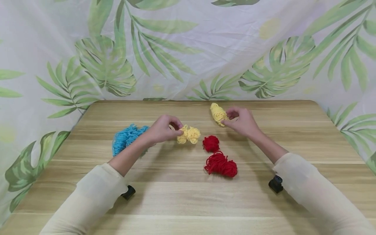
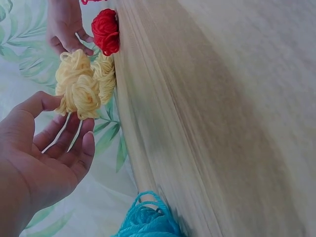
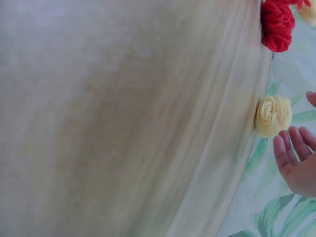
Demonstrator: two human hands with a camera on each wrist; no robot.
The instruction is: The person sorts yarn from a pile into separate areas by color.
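Between thumb and fingertips, my left hand (image 1: 164, 130) pinches a loopy yellow yarn bundle (image 1: 192, 134) over the middle of the table. The left wrist view shows this held bundle (image 2: 81, 86) at the fingertips, in front of a second yellow skein. That skein (image 1: 218, 113) lies toward the table's back. My right hand (image 1: 242, 122) is beside its right end, thumb and fingers spread apart. In the right wrist view, the fingertips (image 3: 284, 134) are right at the yellow skein (image 3: 274, 116), with the fingers only loosely bent.
Two red yarn bundles, a small one (image 1: 211, 143) and a longer one (image 1: 221, 164), lie between the arms. Blue yarn (image 1: 129, 137) sits at the left, partly behind the left forearm. A leaf-patterned cloth (image 1: 176, 49) hangs behind the wooden table (image 1: 182, 202).
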